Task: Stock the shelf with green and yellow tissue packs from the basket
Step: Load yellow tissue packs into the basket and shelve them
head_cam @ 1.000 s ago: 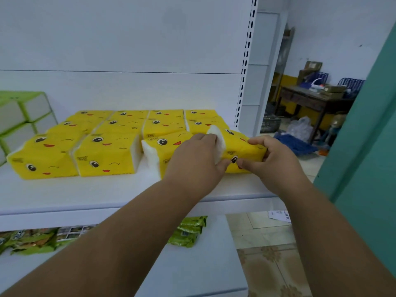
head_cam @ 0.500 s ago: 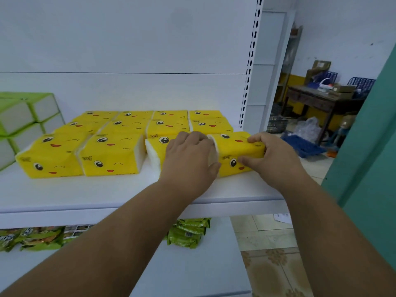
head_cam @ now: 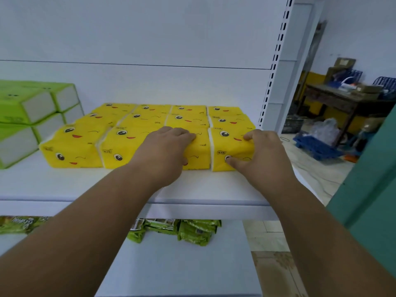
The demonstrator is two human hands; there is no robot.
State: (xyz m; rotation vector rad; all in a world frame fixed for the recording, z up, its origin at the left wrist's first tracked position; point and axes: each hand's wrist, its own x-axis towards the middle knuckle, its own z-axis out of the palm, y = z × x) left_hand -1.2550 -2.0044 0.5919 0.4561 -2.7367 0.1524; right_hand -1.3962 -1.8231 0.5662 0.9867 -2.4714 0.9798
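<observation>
Yellow tissue packs fill the white shelf in neat rows beside the green packs at far left, and the newest pack sits at the front right corner. Right hand pinches that pack, thumb on its face and fingers curled over the top, while left hand lies flat on the neighbouring pack. Squaring-up looks like the step; next should be releasing and reaching for the basket, which is out of view.

My right hand has swung the rightmost yellow pack from slanted to square in the front row, my left hand flattened onto the neighbouring pack, gap closed
</observation>
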